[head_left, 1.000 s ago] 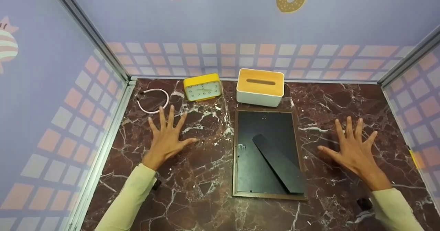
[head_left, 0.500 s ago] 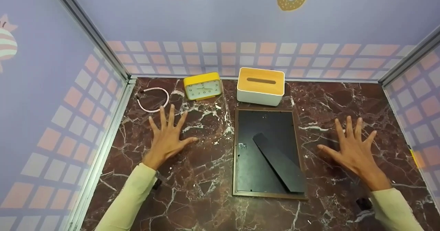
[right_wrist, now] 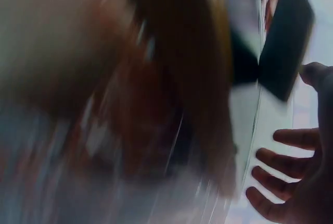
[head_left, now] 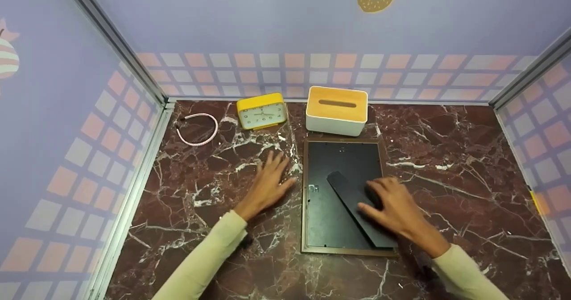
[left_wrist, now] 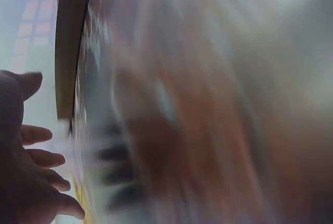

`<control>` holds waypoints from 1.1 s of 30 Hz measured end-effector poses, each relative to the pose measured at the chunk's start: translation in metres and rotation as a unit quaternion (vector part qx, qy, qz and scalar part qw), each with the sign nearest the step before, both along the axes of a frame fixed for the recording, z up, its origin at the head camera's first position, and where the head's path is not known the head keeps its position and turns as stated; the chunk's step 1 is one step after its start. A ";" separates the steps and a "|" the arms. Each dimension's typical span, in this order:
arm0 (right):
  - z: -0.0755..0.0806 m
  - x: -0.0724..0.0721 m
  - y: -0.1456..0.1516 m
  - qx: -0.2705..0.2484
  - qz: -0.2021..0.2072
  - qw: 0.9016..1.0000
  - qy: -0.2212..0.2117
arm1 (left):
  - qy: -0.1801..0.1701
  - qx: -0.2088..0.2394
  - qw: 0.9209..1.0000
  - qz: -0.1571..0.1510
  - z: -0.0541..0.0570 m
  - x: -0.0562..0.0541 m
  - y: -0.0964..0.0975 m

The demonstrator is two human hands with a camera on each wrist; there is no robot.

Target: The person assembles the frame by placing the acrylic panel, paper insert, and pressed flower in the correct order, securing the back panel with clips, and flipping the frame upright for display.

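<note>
A picture frame [head_left: 341,157] lies face down on the marble-patterned table, its black back and brown border showing. Its black stand leg [head_left: 354,210] runs diagonally across the back and is partly raised. My left hand [head_left: 264,187] is just left of the frame, fingers extended, holding nothing. Over the frame's right side is my right hand [head_left: 395,208], fingers loosely bent above the stand leg. In the right wrist view the thumb of that hand [right_wrist: 307,177] comes close to the leg's edge [right_wrist: 286,41]; whether it touches cannot be told. Both wrist views are heavily blurred.
Behind the frame stands a white tissue box [head_left: 337,112] with a wooden lid. A yellow alarm clock [head_left: 262,111] is to its left, and a pink headband [head_left: 196,143] lies farther left. Patterned panels [head_left: 258,23] wall the table at the back and sides.
Both hands have left their flat, spread positions on the table and moved inward. The left has come right towards the frame; the right has come left over it. The frame has stayed put.
</note>
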State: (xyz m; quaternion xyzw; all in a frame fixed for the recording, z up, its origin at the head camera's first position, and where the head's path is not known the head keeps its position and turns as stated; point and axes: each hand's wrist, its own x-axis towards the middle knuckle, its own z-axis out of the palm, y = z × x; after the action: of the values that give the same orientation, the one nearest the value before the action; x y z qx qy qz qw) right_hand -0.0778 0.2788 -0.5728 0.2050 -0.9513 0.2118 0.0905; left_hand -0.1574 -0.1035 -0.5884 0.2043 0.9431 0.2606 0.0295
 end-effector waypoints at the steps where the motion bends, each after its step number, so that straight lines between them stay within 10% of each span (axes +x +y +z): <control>1: -0.001 0.001 -0.008 0.007 0.002 1.000 -0.002 | -0.009 0.014 1.000 -0.002 -0.001 -0.001 0.007; 16: -0.012 -0.004 -0.049 -0.026 -0.051 0.998 -0.005 | -0.036 0.073 0.997 -0.017 -0.023 -0.018 0.053; 25: -0.010 -0.003 -0.046 -0.076 -0.024 0.993 0.092 | -0.048 0.237 0.970 0.012 -0.033 -0.021 0.052; 33: 0.007 -0.014 -0.046 -0.095 -0.010 0.986 0.138 | -0.043 0.343 0.936 0.062 0.031 -0.008 0.056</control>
State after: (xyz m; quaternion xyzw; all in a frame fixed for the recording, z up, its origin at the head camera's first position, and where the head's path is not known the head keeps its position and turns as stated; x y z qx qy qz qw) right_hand -0.0915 0.2323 -0.5660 0.2133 -0.9074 0.2698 0.2417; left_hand -0.1658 -0.0477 -0.5577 0.1319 0.8048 0.5785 -0.0178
